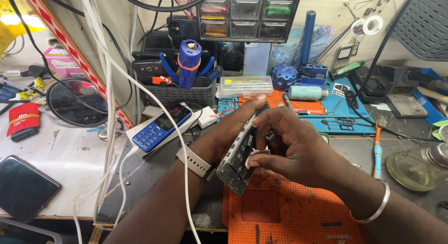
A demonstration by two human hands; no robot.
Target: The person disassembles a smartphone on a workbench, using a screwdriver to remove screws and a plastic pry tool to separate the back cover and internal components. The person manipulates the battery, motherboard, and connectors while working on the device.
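Note:
My left hand [228, 132] grips an opened smartphone [237, 165] edge-on, its bare inner side turned toward my right hand. A white watch sits on that wrist. My right hand [291, 148] presses a small white wad [255, 154] against the phone's inside with thumb and fingers. A small round dark part [270, 135] shows between the right fingers. A metal bangle [380, 204] circles my right wrist. Both hands hover over an orange perforated work mat [298, 216].
A blue keypad phone [161, 126] lies on a white power bank at left, a dark phone [23, 185] at the far left. Behind stand a tool basket [179, 92], drawer cabinet [247, 15] and clear parts box [246, 86]. An orange brush [378, 146] and glass bottle [417, 167] are right.

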